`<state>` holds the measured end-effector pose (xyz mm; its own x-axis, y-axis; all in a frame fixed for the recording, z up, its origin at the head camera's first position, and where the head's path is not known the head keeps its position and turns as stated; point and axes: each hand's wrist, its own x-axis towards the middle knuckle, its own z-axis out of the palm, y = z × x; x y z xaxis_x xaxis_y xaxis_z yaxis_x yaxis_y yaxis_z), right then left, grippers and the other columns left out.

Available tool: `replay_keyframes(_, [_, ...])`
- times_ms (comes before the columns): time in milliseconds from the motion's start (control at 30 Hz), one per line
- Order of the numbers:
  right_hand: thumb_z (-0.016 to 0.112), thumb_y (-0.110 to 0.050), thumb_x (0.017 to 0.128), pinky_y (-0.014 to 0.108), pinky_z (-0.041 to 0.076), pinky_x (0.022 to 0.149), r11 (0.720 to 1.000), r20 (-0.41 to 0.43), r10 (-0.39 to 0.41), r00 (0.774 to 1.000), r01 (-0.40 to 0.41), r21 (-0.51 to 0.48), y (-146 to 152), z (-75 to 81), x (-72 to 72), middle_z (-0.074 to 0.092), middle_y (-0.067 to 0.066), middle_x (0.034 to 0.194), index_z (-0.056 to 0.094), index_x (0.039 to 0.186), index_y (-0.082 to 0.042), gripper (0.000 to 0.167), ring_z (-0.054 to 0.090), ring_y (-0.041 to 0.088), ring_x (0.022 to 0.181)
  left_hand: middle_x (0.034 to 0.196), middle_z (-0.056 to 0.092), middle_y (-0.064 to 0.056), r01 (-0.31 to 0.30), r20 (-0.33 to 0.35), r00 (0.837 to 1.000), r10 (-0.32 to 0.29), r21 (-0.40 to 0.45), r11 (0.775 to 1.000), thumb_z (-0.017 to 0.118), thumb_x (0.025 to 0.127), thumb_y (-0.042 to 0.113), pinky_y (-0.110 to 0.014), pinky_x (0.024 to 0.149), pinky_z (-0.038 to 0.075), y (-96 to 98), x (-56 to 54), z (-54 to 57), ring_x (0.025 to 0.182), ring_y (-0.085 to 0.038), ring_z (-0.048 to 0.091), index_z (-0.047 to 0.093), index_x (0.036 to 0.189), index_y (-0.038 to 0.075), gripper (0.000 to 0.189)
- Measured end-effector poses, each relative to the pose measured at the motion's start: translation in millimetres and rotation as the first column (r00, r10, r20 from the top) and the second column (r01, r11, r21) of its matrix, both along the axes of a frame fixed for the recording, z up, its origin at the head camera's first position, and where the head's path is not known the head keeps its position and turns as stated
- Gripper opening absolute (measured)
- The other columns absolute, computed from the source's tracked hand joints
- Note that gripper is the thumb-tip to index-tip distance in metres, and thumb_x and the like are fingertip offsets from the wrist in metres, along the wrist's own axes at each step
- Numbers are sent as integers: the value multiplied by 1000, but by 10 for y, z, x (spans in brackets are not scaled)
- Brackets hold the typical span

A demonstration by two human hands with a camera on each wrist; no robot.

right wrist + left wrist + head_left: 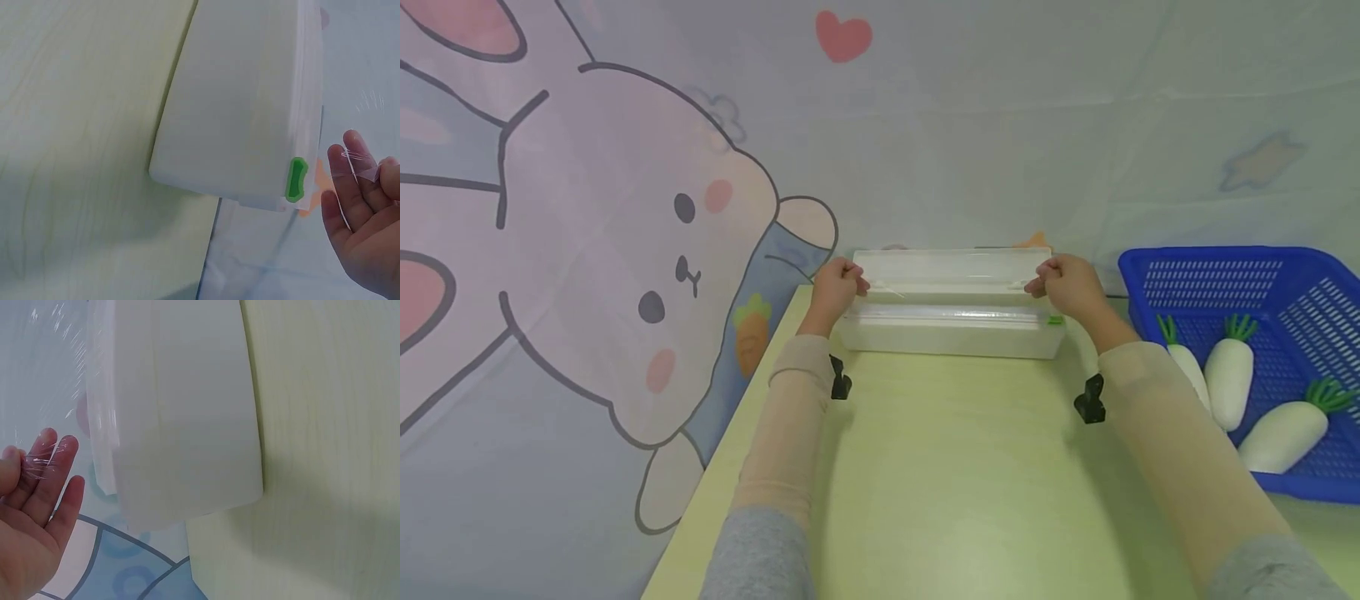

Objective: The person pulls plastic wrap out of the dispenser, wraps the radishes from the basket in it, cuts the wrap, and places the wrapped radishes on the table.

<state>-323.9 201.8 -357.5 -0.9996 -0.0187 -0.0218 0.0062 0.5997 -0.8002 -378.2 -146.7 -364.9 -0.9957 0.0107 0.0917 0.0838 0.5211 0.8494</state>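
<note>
A long white cling film dispenser [951, 340] lies across the far end of the table, its pale lid [951, 265] raised behind it. Clear cling film [65, 347] stretches between the two hands above the box. At the film's left corner, my left hand [835, 292] pinches it between thumb and fingertips; creases gather there in the left wrist view. My right hand [1070, 290] pinches the opposite corner, the film bunched at its fingertips [353, 140]. A green slider [296, 179] sits at the box's right end.
To the right stands a blue plastic basket [1217, 260] with white radishes [1231, 383] in it, green tops attached. A cloth printed with a rabbit [625, 225] hangs behind and left of the pale wooden table [955, 483]. Black mounts [1092, 400] sit by both wrists.
</note>
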Motion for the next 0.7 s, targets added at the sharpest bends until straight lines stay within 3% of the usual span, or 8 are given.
replay_keyframes(167, [29, -20, 106, 35, 49, 79, 999, -7, 8, 1000, -8, -35, -19, 52, 38, 66, 21, 113, 45, 130, 10, 41, 61, 34, 107, 85, 68, -13, 15, -7, 1000, -14, 35, 999, 48, 102, 13, -27, 68, 47, -10, 31, 63, 80, -26, 69, 58, 104, -3, 19])
replay_keyframes(267, [29, -18, 107, 44, 49, 90, 998, -4, 16, 1000, -16, -63, -24, 67, 45, 65, 23, 113, 43, 130, 11, 40, 64, 32, 103, 88, 67, -16, 19, 4, 1000, -19, 50, 999, 47, 102, 12, -30, 71, 50, -16, 39, 83, 84, -29, 69, 58, 108, -5, 22])
replay_keyframes(467, [29, -16, 106, 37, 52, 83, 997, -29, 25, 999, -27, -67, -14, 154, 46, 68, 20, 108, 44, 129, 12, 39, 66, 19, 91, 91, 66, -16, 25, 13, 1000, -26, 63, 998, 46, 103, 15, -44, 86, 51, -23, 28, 149, 88, -30, 67, 57, 109, -5, 23])
replay_keyframes(700, [33, -20, 106, 40, 52, 85, 997, -42, 24, 999, -27, -71, 2, 252, 45, 69, 18, 105, 45, 126, 12, 40, 66, 14, 85, 90, 65, -17, 34, 8, 999, -35, 91, 995, 45, 103, 14, -47, 88, 50, -22, 47, 249, 92, -36, 65, 57, 106, -4, 22])
